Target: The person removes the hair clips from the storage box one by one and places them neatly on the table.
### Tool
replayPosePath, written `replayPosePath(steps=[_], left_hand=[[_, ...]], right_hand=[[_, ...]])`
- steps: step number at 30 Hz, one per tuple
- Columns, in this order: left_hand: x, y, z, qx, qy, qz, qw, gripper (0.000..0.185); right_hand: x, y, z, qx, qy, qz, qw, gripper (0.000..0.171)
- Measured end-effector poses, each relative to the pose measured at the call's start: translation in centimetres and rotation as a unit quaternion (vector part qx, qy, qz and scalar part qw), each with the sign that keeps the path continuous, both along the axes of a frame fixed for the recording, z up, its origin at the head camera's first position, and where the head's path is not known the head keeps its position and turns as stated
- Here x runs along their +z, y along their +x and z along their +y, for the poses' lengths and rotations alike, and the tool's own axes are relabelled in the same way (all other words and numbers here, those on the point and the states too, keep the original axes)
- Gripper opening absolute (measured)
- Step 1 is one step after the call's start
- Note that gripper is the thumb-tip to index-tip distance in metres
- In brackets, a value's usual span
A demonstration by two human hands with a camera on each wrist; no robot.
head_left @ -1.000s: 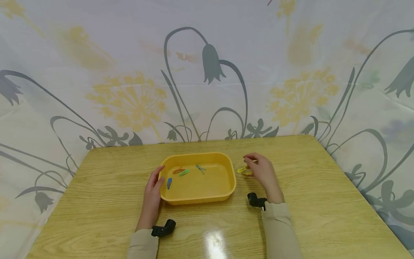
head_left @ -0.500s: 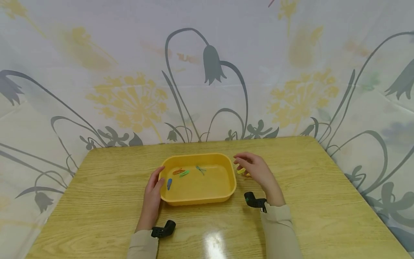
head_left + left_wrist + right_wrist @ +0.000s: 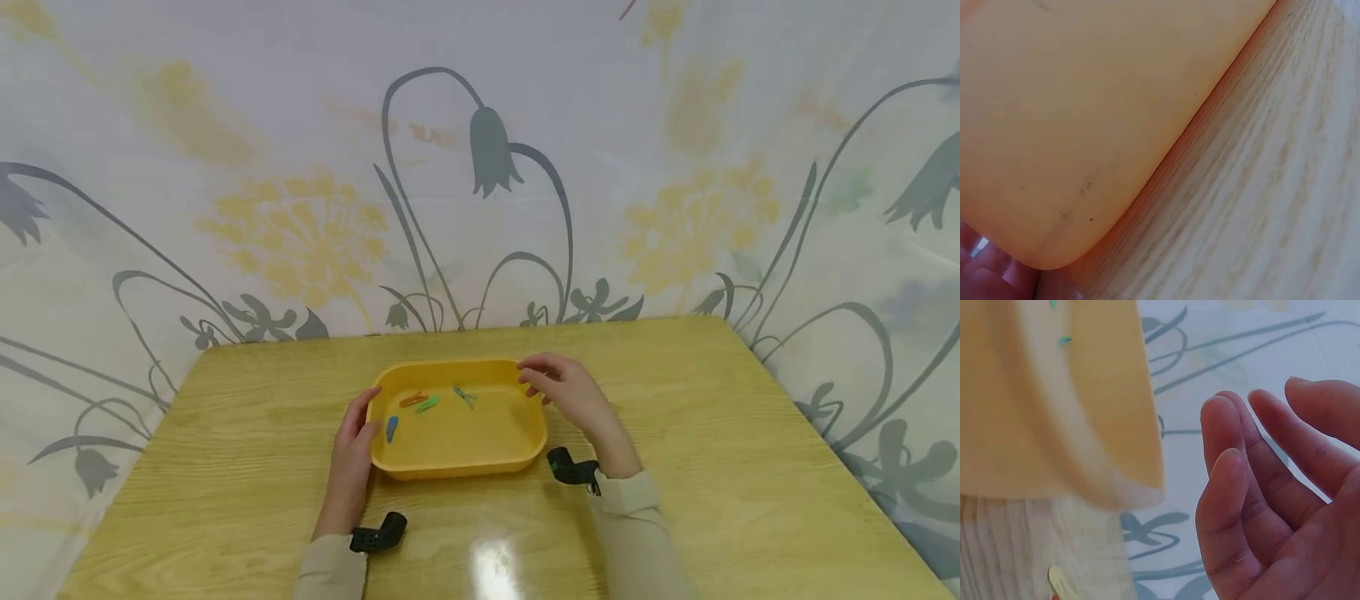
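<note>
A yellow plastic tray (image 3: 457,462) sits mid-table with an orange clip (image 3: 412,399), a green clip (image 3: 427,403), a teal clip (image 3: 465,393) and a blue clip (image 3: 392,428) inside. My left hand (image 3: 363,421) lies flat against the tray's left wall, thumb up at the rim; the left wrist view shows that wall (image 3: 1085,112) close up. My right hand (image 3: 534,379) hovers at the tray's far right corner, fingers loosely bent. In the right wrist view its palm (image 3: 1254,487) shows nothing in it. A yellow clip (image 3: 1060,581) lies on the table below it.
The wooden table (image 3: 720,433) stretches wide on both sides of the tray. A flower-print cloth (image 3: 480,167) hangs behind the far edge. Black cameras are strapped on my left wrist (image 3: 378,533) and right wrist (image 3: 570,468).
My right hand has moved left from the clips on the table to the tray's far right corner. The left hand and the tray have stayed put.
</note>
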State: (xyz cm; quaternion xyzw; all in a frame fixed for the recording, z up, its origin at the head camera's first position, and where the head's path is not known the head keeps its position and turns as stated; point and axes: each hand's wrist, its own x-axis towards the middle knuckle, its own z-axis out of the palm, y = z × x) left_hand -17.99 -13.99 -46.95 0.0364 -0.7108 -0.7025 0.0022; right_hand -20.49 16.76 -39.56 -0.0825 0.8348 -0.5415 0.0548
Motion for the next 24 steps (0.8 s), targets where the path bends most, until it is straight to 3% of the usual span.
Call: replayPosePath(steps=[6, 12, 24], left_hand=[[0.0, 0.2, -0.8, 0.010, -0.003, -0.006, 0.9999, 0.043], [0.1, 0.3, -1.1, 0.011, 0.004, -0.011, 0.9999, 0.042], [0.0, -0.2, -0.3, 0.017, 0.025, -0.004, 0.9995, 0.035]], right_hand=[[0.2, -0.3, -1.8, 0.013, -0.014, 0.002, 1.000, 0.028], [0.0, -1.0, -3.3, 0.016, -0.051, 0.008, 0.999, 0.033], [0.7, -3.2, -4.9, 0.013, -0.046, 0.012, 0.999, 0.027]])
